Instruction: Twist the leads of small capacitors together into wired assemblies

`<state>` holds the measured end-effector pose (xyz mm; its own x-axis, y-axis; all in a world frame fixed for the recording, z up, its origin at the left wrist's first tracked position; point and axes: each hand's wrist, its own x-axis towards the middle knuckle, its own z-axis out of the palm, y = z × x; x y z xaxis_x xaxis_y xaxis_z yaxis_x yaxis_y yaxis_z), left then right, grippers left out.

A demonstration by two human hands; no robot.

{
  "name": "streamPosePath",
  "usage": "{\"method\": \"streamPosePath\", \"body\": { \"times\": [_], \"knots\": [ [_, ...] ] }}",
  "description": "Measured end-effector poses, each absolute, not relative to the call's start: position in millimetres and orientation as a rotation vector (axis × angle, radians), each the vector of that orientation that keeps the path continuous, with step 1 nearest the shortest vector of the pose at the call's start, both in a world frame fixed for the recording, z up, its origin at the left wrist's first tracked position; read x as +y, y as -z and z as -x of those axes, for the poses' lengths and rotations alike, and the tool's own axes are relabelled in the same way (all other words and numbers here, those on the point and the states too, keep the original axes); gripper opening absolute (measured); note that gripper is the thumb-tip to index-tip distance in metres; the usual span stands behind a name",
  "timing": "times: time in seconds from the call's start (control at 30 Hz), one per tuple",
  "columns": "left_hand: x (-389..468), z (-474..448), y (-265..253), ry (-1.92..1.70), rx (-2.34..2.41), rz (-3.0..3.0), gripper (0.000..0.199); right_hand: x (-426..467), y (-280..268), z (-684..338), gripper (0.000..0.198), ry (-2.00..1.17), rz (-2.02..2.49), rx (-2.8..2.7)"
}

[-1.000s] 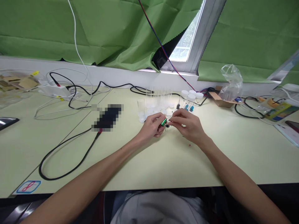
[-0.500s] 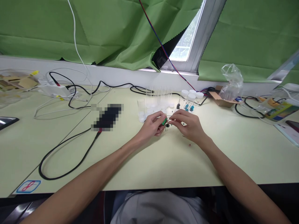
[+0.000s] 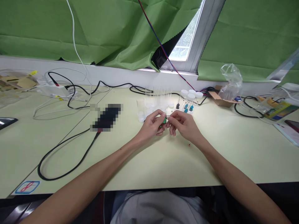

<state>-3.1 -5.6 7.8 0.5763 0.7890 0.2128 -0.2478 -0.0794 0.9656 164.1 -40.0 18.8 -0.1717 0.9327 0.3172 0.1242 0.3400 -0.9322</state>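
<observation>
My left hand (image 3: 151, 124) is closed around a small green piece (image 3: 164, 120), which sticks out between thumb and fingertips; its exact kind is too small to tell. Right beside it, my right hand (image 3: 183, 123) has thumb and forefinger pinched together close to the green piece. Whatever lies in that pinch is hidden. Behind the hands stand a clear tube (image 3: 140, 109) and a cluster of clear upright pieces (image 3: 158, 96). To their right are several white round caps (image 3: 192, 92) with thin stems ending in blue or black pieces (image 3: 186, 106).
A tiny dark red bit (image 3: 189, 145) lies on the table near my right wrist. Leftward is a blurred-out dark device (image 3: 106, 118) with a looping black cable (image 3: 39, 165). An open cardboard box (image 3: 220, 99) holding a plastic bag (image 3: 231, 81) sits at the back right.
My right hand has turned and come closer to my left hand, its other fingers now curled down below the pinch. The green piece is turned more upright in my left hand.
</observation>
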Motion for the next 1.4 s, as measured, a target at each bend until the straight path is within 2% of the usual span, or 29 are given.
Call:
{"method": "streamPosePath", "body": {
  "times": [0.43,0.73,1.1,1.27,1.4],
  "knots": [
    [-3,0,-4,-1.059,0.562,-1.659,0.024,-39,-24,-167,0.037,-1.024,1.061,-1.449],
    [-3,1,1,-1.129,0.7,-1.753,0.021,-38,-26,-169,0.038,-1.32,1.046,-1.211],
    [-4,-1,2,-1.135,0.636,-1.638,0.021,-36,-27,-167,0.033,-1.468,0.839,-1.063],
    [-3,-2,0,-1.152,0.588,-1.565,0.025,-36,-27,-170,0.037,-1.442,0.818,-1.145],
    [-4,-2,0,-1.125,0.59,-1.57,0.021,-36,-23,-172,0.032,-1.333,0.867,-1.262]
  ]
}}
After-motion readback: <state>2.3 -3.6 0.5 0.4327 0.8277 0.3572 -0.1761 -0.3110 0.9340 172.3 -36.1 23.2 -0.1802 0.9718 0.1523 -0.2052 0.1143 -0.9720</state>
